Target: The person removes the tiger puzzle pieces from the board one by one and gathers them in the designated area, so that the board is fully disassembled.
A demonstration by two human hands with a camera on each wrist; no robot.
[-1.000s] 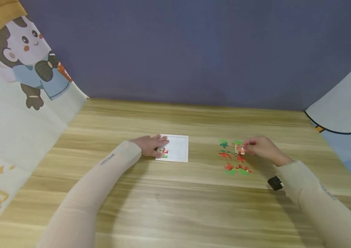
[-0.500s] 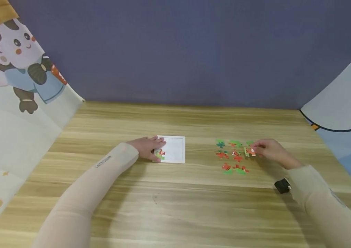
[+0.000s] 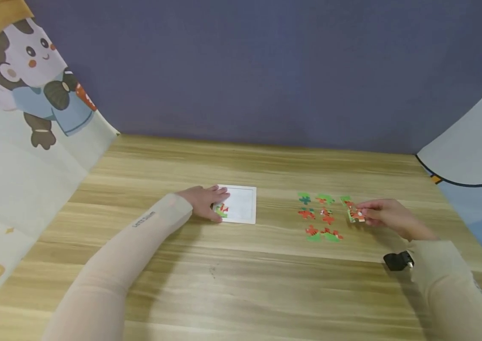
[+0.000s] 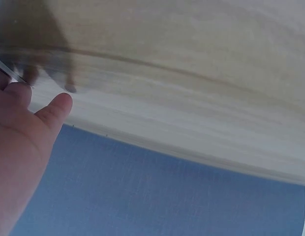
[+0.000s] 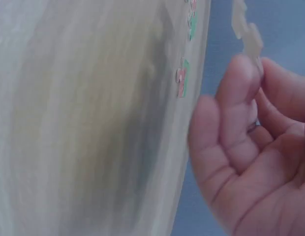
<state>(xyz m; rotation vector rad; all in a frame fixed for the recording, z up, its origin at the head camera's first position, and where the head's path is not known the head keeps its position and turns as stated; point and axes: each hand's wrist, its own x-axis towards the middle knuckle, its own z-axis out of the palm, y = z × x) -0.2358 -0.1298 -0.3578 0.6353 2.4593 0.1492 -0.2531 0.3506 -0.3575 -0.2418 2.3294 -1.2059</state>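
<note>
My right hand [image 3: 388, 215] pinches a red and green jigsaw piece [image 3: 356, 216] between thumb and fingers. In the right wrist view the pale edge of that jigsaw piece [image 5: 248, 34] sticks up above the fingertips, off the table. Just behind it lies another piece [image 3: 345, 201] at the right end of the far row. My left hand [image 3: 201, 202] rests with spread fingers on the left side of a white puzzle tray [image 3: 243, 204]. A small red and green patch of puzzle [image 3: 222, 210] sits in the tray's near left corner, partly covered by the hand.
Several loose jigsaw pieces [image 3: 307, 214] lie in rough rows between tray and right hand. A small black device [image 3: 398, 261] sits at the right wrist. The wooden table [image 3: 241, 293] ends at a dark blue back panel [image 3: 266, 71], with printed cloth on both sides.
My right hand has moved right and slightly nearer with the pinched jigsaw piece, uncovering pieces in the far rows. The left hand stays on the tray.
</note>
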